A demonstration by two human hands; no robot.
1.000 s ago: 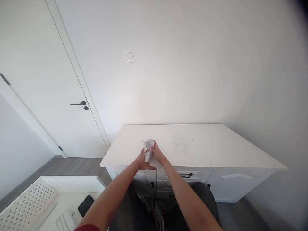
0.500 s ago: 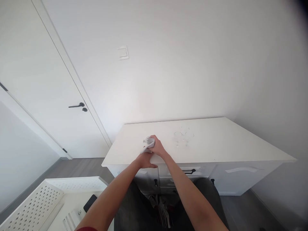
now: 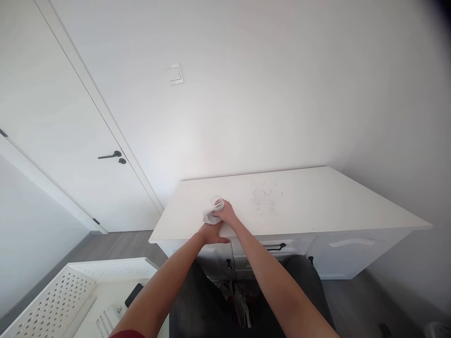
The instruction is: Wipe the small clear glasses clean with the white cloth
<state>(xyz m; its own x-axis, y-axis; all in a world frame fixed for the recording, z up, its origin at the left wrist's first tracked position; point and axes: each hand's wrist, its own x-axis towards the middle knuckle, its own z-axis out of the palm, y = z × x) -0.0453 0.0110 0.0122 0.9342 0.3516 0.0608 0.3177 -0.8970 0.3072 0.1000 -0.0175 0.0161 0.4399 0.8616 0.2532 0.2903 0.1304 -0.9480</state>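
A clear drinking glass (image 3: 216, 202) is held over the near left part of a white sideboard top (image 3: 317, 206). My left hand (image 3: 211, 233) grips the glass from below, fingers wrapped round its base. My right hand (image 3: 225, 213) presses a white cloth (image 3: 210, 217) against the side of the glass, fingers closed on the cloth. Three more clear glasses (image 3: 267, 196) stand together further right on the top.
The sideboard has drawers with dark handles (image 3: 276, 246) beneath its front edge. A white door with a dark lever (image 3: 112, 155) stands at the left. A white perforated tray (image 3: 52, 300) with a dark phone (image 3: 133, 295) lies at the lower left. My shoes (image 3: 237, 300) rest on the grey floor.
The cloth has moved from beneath the glass to its left side as my right hand turned round it. The view has drifted slightly, the sideboard sitting higher in the picture.
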